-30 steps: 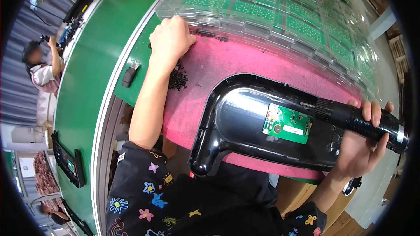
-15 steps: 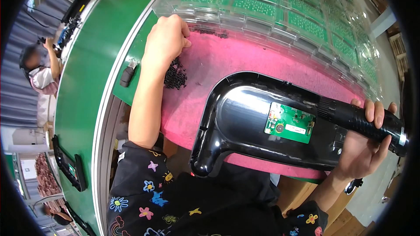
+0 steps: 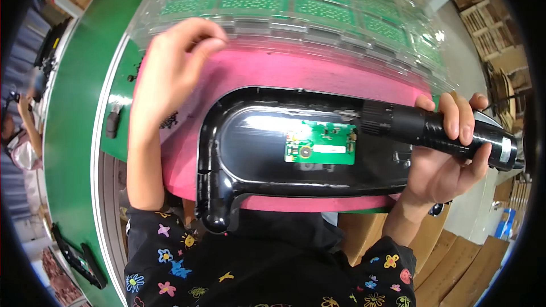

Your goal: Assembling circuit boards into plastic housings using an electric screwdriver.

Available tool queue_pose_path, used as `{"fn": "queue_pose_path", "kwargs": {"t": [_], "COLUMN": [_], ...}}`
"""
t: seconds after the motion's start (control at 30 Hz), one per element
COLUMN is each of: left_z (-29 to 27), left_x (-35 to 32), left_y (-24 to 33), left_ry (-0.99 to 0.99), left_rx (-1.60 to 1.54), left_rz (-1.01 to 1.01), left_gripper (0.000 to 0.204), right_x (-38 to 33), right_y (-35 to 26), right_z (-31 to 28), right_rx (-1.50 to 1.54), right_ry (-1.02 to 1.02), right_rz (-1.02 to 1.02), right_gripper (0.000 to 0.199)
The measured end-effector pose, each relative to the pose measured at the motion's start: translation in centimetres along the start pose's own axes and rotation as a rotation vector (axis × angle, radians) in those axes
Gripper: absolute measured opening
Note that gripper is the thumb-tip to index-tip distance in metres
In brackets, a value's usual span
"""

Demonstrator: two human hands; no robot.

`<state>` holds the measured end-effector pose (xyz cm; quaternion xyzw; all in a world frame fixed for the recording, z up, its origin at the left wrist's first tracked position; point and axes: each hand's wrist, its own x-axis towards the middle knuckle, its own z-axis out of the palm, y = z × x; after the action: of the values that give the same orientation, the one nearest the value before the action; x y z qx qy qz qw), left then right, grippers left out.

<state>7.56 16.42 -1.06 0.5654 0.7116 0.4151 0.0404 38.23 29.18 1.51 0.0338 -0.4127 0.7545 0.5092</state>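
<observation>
A black plastic housing (image 3: 256, 165) with a rounded end lies open side up on a pink mat (image 3: 284, 68). Inside it sits a green circuit board (image 3: 321, 143). My right hand (image 3: 441, 165) is wrapped round a black electric screwdriver (image 3: 418, 128), held sideways above the housing's right part. My left hand (image 3: 173, 68) is raised over the mat's far left, thumb and curled fingers drawn together and blurred. Whatever they hold, if anything, cannot be made out. Small black pieces (image 3: 169, 121) show partly behind my left forearm.
Clear plastic trays (image 3: 256, 25) of green boards line the far side. A dark small object (image 3: 113, 123) rests left of the mat on green. Beyond a metal edge runs a green bench surface (image 3: 74, 153) with another black housing (image 3: 79, 258). A person works at far left.
The view has shifted, and the housing now appears farther left. My left hand has come away from the small black pieces by the trays. My right hand keeps hold of the screwdriver.
</observation>
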Motion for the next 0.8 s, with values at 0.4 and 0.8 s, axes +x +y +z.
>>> {"fn": "queue_pose_path", "kwargs": {"t": [0.4, 0.8], "left_z": [6.3, 6.4], "left_x": [-2.6, -2.9], "left_y": [4.2, 5.0], "left_ry": [-0.359, -0.316], "left_rx": [-0.252, 0.001], "left_rz": [0.478, 0.648], "left_gripper": [0.019, 0.025], "right_x": [-1.0, -1.3], "right_y": [0.9, 1.7], "right_z": [1.2, 1.3], "right_rx": [0.002, -0.052], "right_ry": [-0.195, -0.241], "right_rz": [0.041, 0.061], "right_gripper": [0.039, 0.04]}}
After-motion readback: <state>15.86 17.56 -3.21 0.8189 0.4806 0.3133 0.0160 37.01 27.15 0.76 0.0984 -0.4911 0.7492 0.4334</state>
